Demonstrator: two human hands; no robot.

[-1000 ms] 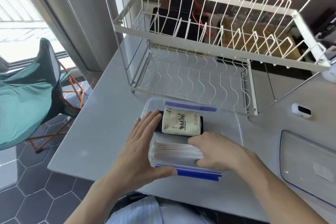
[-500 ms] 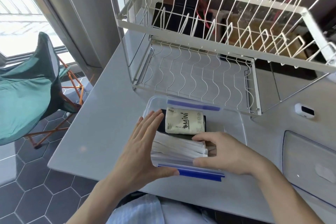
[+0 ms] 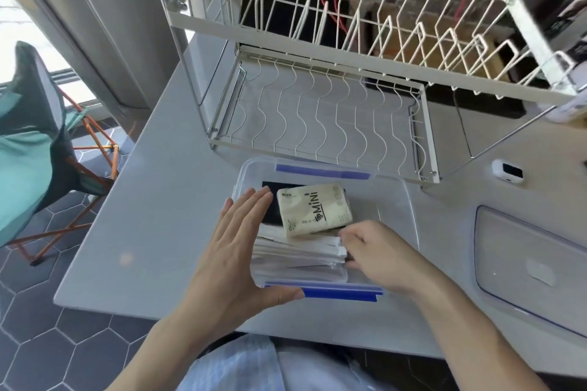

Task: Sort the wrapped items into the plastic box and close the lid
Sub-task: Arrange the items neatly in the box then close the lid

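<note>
Countertop point(image 3: 133, 232) edge nears box point(image 3: 409, 219); hands flank wrappers point(image 3: 298, 254).

A clear plastic box point(image 3: 400, 209) with blue clips is seen on the grey bench point(image 3: 152, 232). Its left wall is touched by the flat left hand point(image 3: 235, 251). The right ends of stacked white wrapped items point(image 3: 295, 254) inside are pinched by the right hand point(image 3: 378, 254). A cream tissue pack point(image 3: 314, 213) lies behind them. The lid point(image 3: 527, 270) lies to the right, and a white wire rack point(image 3: 317, 111) stands behind the box.
</note>
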